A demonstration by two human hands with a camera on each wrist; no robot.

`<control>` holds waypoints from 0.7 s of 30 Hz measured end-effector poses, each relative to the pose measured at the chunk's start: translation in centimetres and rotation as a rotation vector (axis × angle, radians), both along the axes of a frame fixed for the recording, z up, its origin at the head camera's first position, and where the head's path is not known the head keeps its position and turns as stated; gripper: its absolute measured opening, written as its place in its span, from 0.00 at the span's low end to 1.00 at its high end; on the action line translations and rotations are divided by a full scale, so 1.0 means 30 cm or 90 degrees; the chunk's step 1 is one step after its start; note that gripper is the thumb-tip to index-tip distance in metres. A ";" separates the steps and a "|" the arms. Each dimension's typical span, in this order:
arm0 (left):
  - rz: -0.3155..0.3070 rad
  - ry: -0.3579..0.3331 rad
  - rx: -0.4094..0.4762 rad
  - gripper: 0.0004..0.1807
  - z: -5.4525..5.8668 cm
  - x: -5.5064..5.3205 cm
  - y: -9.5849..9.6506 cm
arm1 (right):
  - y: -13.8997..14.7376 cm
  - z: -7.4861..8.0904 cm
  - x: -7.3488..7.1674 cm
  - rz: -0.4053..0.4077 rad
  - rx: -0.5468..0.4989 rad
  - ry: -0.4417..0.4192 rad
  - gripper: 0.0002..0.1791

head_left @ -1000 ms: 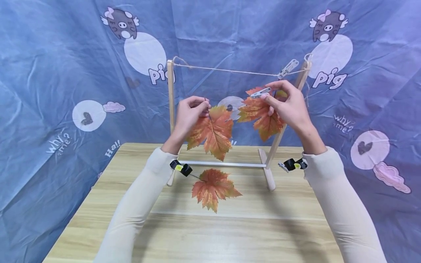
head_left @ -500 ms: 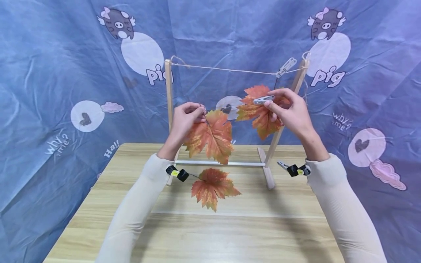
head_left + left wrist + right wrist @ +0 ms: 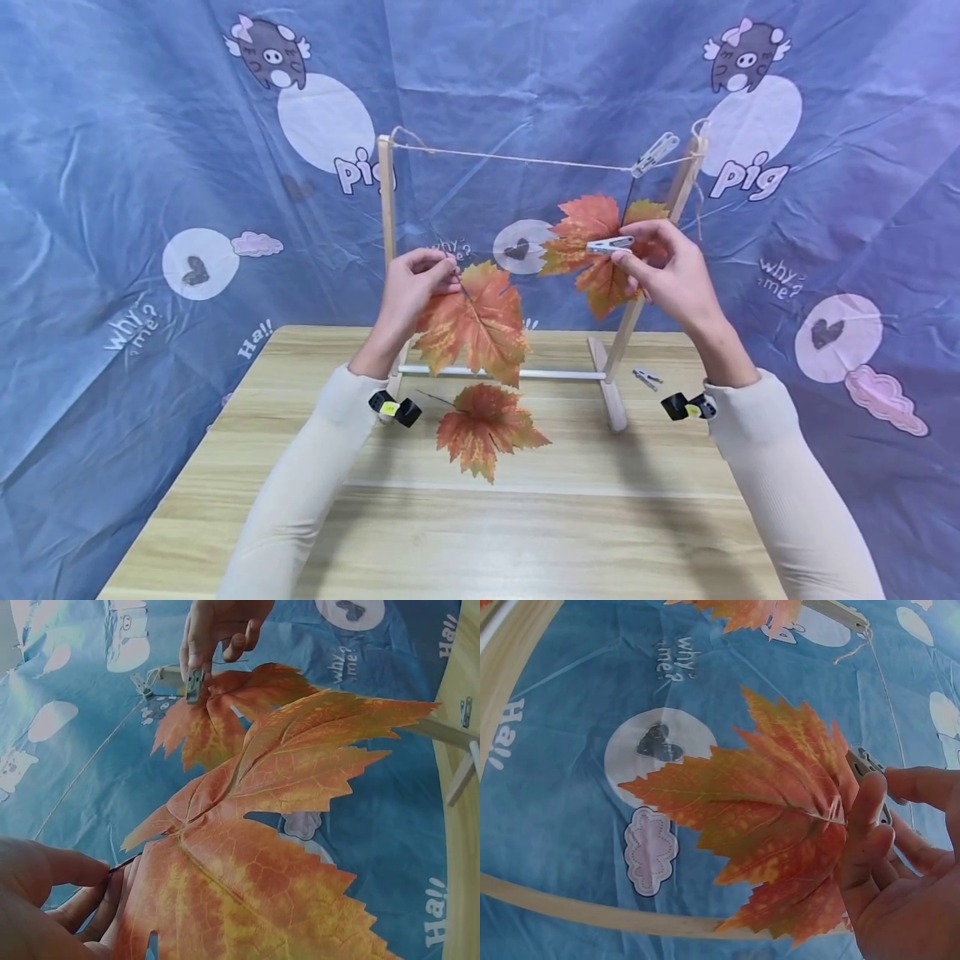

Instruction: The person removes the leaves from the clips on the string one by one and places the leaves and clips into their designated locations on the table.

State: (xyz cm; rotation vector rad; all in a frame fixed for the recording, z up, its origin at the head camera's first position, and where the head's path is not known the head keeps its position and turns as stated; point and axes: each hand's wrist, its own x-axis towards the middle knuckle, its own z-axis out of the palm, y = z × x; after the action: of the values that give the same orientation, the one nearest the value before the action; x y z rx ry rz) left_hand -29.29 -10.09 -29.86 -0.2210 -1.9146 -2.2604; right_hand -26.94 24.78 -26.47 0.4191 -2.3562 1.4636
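Observation:
My left hand pinches the thin dark stem of an orange maple leaf, which hangs below and right of the fingers. Between thumb and fingertips my right hand holds a small grey clothespin. Behind that hand another maple leaf hangs by its stem from a clothespin clipped on the string. In the right wrist view the held clothespin overlaps the hanging leaf. The left wrist view shows the pinched leaf large in front.
A wooden frame with a left post and a right post carries the string. A third maple leaf lies on the wooden table before the white crossbar. Another clothespin lies right of the frame's foot.
Both hands have moved down, the left also leftward with its leaf, the right slightly rightward with its clothespin. More of the hanging leaf's stem shows now.

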 end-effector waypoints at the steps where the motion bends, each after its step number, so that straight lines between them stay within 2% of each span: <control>1: -0.001 -0.002 0.004 0.05 -0.004 0.001 -0.002 | 0.002 -0.003 0.003 0.003 0.002 0.002 0.22; 6: -0.002 -0.012 0.006 0.07 -0.026 0.010 -0.011 | 0.017 -0.022 0.012 0.004 0.020 0.004 0.21; 14: -0.006 -0.029 0.025 0.10 -0.059 0.029 -0.014 | 0.042 -0.061 0.027 -0.020 0.039 -0.026 0.19; 21: -0.010 -0.056 0.028 0.10 -0.105 0.044 -0.011 | 0.064 -0.089 0.036 -0.026 0.041 -0.046 0.19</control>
State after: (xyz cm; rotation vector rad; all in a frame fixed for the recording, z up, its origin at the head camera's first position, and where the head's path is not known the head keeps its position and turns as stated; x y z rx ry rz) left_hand -27.98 -10.42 -33.01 -0.1337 -1.9096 -2.3575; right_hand -25.86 26.70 -29.15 0.3371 -2.4590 1.4090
